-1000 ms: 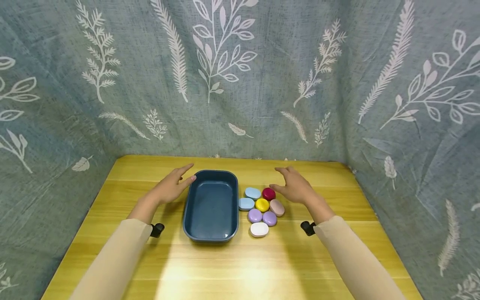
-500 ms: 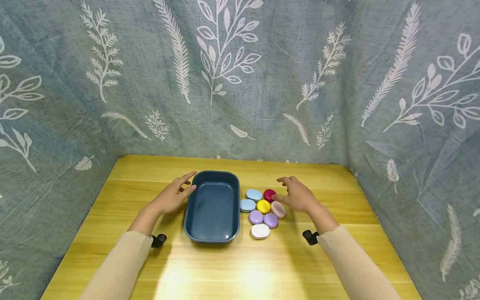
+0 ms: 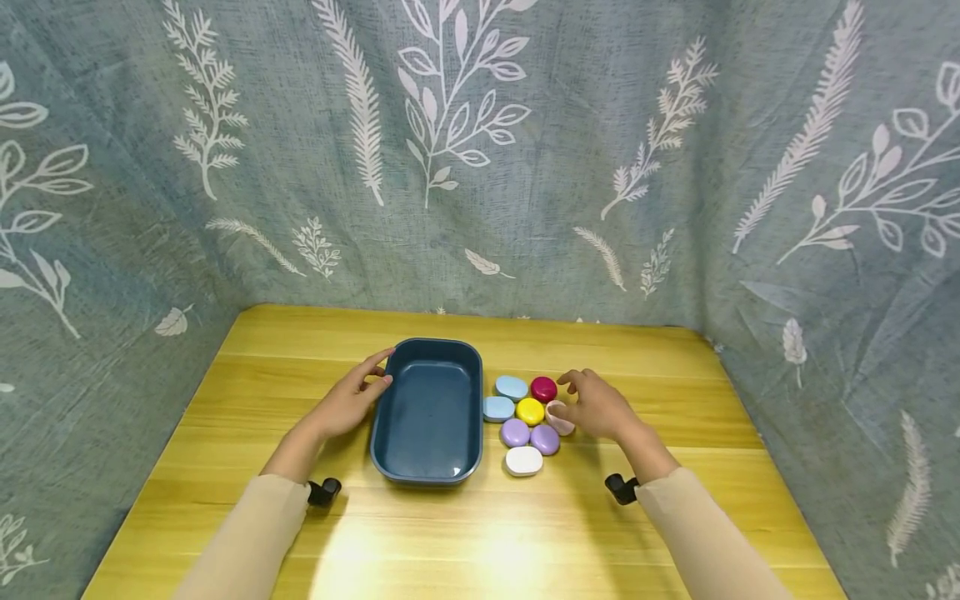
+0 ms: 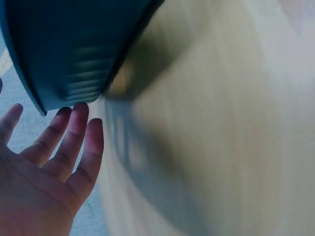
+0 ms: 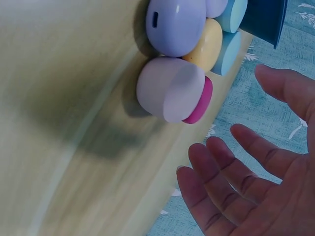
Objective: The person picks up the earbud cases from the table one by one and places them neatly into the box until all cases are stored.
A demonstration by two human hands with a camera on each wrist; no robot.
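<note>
My left hand [image 3: 348, 404] is beside the dark blue rectangular bin [image 3: 390, 477], its fingertips right at the bin's left rim. Spread fingers [image 4: 78, 142] show at the bin's end wall in the left wrist view. To the right, my right hand [image 3: 597, 406] hovers over the pale pink rounded case [image 3: 562, 423], which resembles an earbud case; the thumb overlaps it in the head view. From the right wrist, the hand [image 5: 261, 177] appears with fingers apart and nothing between them. A crimson round case [image 3: 543, 388] lies just past the pink one.
Left of these lie a yellow case [image 3: 530, 412] and two light blue cases [image 3: 512, 387]. Two lilac cases [image 3: 515, 432] and a white case [image 3: 523, 461] sit nearer the front. A leaf-patterned curtain [image 3: 480, 167] hangs around the wooden table [image 3: 450, 542].
My right hand has come down and toward me, from above the crimson case to over the pink one. My left hand has drawn in against the bin's rim. The cases stay put.
</note>
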